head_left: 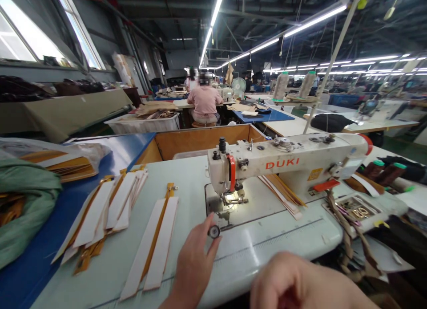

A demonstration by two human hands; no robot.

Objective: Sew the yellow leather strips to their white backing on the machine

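Observation:
Between the thumb and fingers of my left hand is a small round metal bobbin, its face towards me. The hand is just in front of the needle area of a white sewing machine. My right hand is close to the camera at the bottom edge, blurred, with its fingers curled in. Whatever it may hold is hidden. Left of my left hand, a zipper strip with white bands along an ochre tape lies flat on the pale table.
Several similar zipper strips are piled at the left, by a green cloth bundle. A tray of metal rings and brown straps is at the right. Ahead, a person in pink sits facing away.

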